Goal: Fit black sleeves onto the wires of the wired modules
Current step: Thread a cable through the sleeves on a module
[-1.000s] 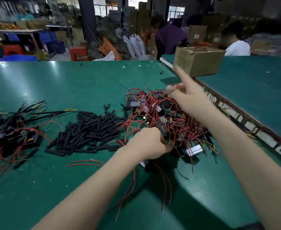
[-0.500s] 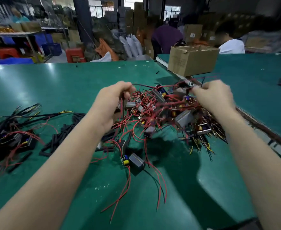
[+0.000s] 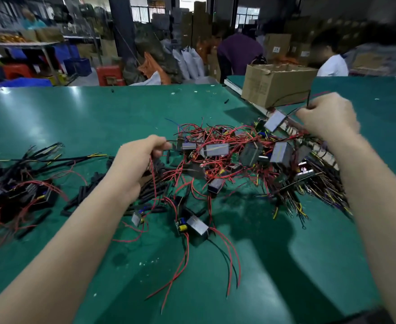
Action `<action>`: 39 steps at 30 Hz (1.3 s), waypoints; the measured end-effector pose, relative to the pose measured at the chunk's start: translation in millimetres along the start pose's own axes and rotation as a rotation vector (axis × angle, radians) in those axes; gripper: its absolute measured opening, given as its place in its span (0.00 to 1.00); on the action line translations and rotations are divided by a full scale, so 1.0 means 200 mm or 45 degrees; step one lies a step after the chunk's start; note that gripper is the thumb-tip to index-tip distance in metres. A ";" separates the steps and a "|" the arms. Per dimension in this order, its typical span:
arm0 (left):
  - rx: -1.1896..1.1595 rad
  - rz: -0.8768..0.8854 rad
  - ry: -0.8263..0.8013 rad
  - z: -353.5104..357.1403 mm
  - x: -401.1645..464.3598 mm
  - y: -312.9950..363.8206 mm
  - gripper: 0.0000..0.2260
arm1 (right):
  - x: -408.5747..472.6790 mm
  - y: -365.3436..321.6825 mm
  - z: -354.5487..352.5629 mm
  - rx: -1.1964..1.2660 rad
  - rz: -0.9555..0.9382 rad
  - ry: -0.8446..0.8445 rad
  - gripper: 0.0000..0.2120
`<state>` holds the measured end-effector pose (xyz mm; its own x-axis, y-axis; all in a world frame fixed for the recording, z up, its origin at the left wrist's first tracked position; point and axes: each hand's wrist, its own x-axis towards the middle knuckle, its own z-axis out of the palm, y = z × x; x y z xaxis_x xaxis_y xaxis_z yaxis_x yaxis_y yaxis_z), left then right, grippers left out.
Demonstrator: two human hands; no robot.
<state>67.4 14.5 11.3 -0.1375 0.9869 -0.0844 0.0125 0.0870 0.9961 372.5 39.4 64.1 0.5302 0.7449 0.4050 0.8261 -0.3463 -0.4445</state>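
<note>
— Left hand (image 3: 138, 164): fingers curled round red wires at the near-left edge of the tangle of wired modules (image 3: 241, 157), lifted over the green tabletop (image 3: 52, 118).
— Right hand (image 3: 325, 116): raised, fingers pinching black and red wires, one module (image 3: 274, 120) dangling just beside.
— Black sleeves (image 3: 84, 195): heaped beneath the left forearm.
— Cardboard box (image 3: 274, 84): far right, behind.

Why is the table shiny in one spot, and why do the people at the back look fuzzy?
Head view: overhead light glares white off the green table at far left; the arms throw dark shadows on it near the bottom; the people behind and the right hand are smeared by blur; the wide lens bends the table's far edge.
</note>
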 end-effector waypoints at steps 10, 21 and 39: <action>0.240 -0.132 -0.493 -0.03 -0.01 -0.02 0.11 | -0.16 -0.25 -0.02 -0.628 -0.563 -0.930 0.31; 0.575 0.099 -0.354 0.00 -0.03 -0.08 0.11 | -0.52 -0.31 0.22 -0.388 -1.030 -1.196 0.21; -0.189 0.111 -0.331 0.08 -0.05 0.17 0.08 | -0.59 0.03 0.37 -0.393 -1.150 -0.628 0.11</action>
<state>84.2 9.7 46.6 0.1157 0.9931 0.0170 -0.1344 -0.0013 0.9909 301.6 -7.7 -46.0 -0.3794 0.9214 0.0844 0.9228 0.3702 0.1071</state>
